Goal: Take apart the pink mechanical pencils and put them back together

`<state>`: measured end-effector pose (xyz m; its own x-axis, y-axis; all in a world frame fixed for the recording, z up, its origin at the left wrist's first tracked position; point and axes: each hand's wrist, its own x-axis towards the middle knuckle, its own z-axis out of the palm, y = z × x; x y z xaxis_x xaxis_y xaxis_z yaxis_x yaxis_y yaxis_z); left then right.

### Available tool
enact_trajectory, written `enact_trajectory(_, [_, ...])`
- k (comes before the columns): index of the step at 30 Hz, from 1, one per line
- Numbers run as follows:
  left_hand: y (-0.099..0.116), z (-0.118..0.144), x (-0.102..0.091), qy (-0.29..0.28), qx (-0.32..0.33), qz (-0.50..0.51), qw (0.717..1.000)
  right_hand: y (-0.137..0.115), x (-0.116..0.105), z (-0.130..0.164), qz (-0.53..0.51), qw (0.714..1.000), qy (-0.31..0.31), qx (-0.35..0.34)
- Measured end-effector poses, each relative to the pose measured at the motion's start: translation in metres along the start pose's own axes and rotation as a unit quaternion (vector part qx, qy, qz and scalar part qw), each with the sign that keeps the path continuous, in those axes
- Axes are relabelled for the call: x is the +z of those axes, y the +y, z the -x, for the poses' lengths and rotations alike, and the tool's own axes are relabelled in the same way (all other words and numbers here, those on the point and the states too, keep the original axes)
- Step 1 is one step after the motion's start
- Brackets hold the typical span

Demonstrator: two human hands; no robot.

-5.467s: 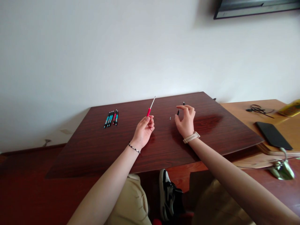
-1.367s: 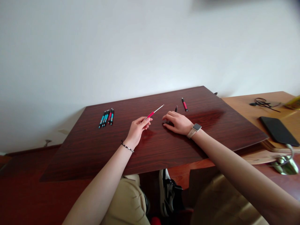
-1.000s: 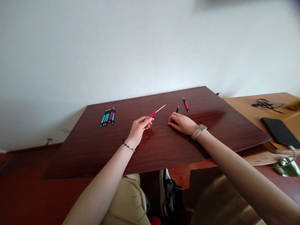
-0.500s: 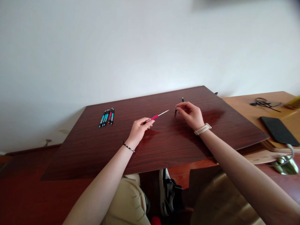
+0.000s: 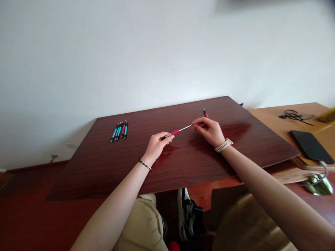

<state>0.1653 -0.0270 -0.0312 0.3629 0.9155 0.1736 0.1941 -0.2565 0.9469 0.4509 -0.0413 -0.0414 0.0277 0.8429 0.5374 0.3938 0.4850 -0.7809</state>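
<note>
My left hand (image 5: 157, 143) is closed around a pink pen barrel (image 5: 175, 132) with a black end. A thin pale refill (image 5: 185, 128) sticks out of the barrel towards the right. My right hand (image 5: 209, 131) pinches at the tip of that refill, thumb and forefinger together. Whatever small part sits between those fingertips is too small to make out. Just behind the right hand lies another pink and black pen piece (image 5: 205, 113), partly hidden by the fingers.
Several turquoise pens (image 5: 119, 131) and a pink pen (image 5: 123, 130) lie in a row on the dark wooden table (image 5: 125, 174), at left. A lighter desk (image 5: 264, 113) on the right bears a black phone-like device (image 5: 311, 145) and a coiled cable (image 5: 294, 115).
My right hand has come slightly left and down, its fingertips now meeting the refill's tip. The left hand has shifted a little right with the pen. More of the pink piece behind shows.
</note>
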Motion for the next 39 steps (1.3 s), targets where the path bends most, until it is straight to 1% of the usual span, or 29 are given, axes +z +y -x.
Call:
enact_trajectory(7, [0.001,0.001,0.001,-0.011,0.013,-0.027,0.999,-0.01,0.0,0.0,0.029,0.998,-0.049,-0.039])
enact_trajectory(11, [0.002,0.003,0.002,-0.035,0.031,-0.086,0.995,-0.013,0.0,0.001,0.034,0.995,-0.08,-0.048])
enact_trajectory(16, [0.005,0.006,0.006,-0.057,0.076,-0.176,0.98,-0.014,0.002,0.002,0.019,0.995,-0.097,-0.026])
enact_trajectory(20, [0.005,0.008,0.008,-0.074,0.091,-0.219,0.969,-0.013,0.003,0.004,-0.046,0.994,-0.098,0.014])
enact_trajectory(24, [0.006,0.008,0.008,-0.07,0.085,-0.209,0.972,-0.01,0.005,0.005,-0.093,0.989,-0.109,0.028])
enact_trajectory(28, [0.006,0.007,0.006,-0.069,0.054,-0.151,0.985,-0.01,0.008,0.003,-0.097,0.99,-0.102,0.02])
enact_trajectory(30, [0.006,0.006,0.006,-0.07,0.036,-0.121,0.989,-0.01,0.007,0.003,-0.076,0.994,-0.081,0.008])
enact_trajectory(31, [0.005,0.006,0.005,-0.069,0.029,-0.107,0.991,-0.011,0.006,0.002,-0.055,0.997,-0.054,0.0])
enact_trajectory(33, [0.004,0.006,0.005,-0.062,0.02,-0.076,0.995,-0.012,0.002,0.002,0.009,0.999,0.033,-0.014])
enact_trajectory(34, [0.003,0.005,0.005,-0.058,0.017,-0.059,0.996,-0.012,-0.001,0.002,0.044,0.996,0.08,-0.019])
enact_trajectory(35, [0.003,0.005,0.005,-0.053,0.014,-0.044,0.997,-0.012,-0.003,0.001,0.073,0.99,0.119,-0.023])
enact_trajectory(36, [0.002,0.004,0.005,-0.049,0.011,-0.033,0.998,-0.011,-0.005,0.001,0.095,0.985,0.141,-0.026])
enact_trajectory(37, [0.002,0.004,0.005,-0.045,0.009,-0.024,0.999,-0.009,-0.006,0.001,0.113,0.982,0.147,-0.031])
enact_trajectory(39, [0.003,0.004,0.005,-0.041,0.006,-0.015,0.999,-0.003,-0.007,0.0,0.143,0.982,0.115,-0.037])
